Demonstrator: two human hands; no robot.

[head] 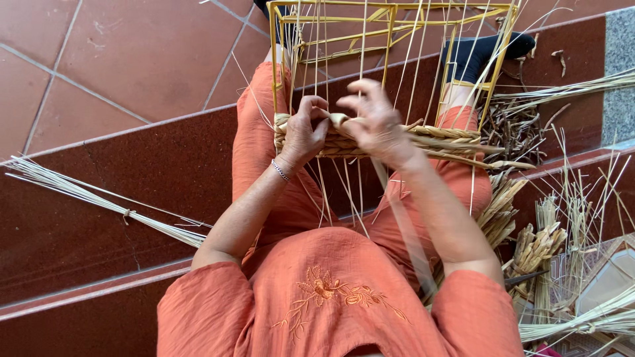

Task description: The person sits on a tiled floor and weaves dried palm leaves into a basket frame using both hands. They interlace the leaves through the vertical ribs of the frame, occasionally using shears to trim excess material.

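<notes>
— Nearest, at bottom centre of the frame: orange embroidered tunic [331,297], sleeves spreading to both sides. Further up?

— Mid-frame, both hands on the work. Left hand [303,132], thin bracelet [280,170] at the wrist, fingers curled together and pinched on the flat pale weaving strand [338,119]. Right hand [378,122] just beside it, fingers partly apart, thumb and forefinger clamped on the same strand.

— And the work itself?

— Woven band [440,137] of braided straw, a few rows deep, wrapped around the lower part of the yellow wire frame [390,26], propped over the knees, centre to upper right. Thin upright stakes [362,46] rising through it.

— Step in hand?

— Probably weaving mid-row: strand being tucked past a stake. Next, likely, calls for pulling snug and passing behind the neighbouring stake without kinking.

— Beyond?

— Loose straw bundle [99,198] at left on the dark red step [132,165]; more reeds and husks [549,244] at right; terracotta floor tiles [99,53] upper left.
</notes>
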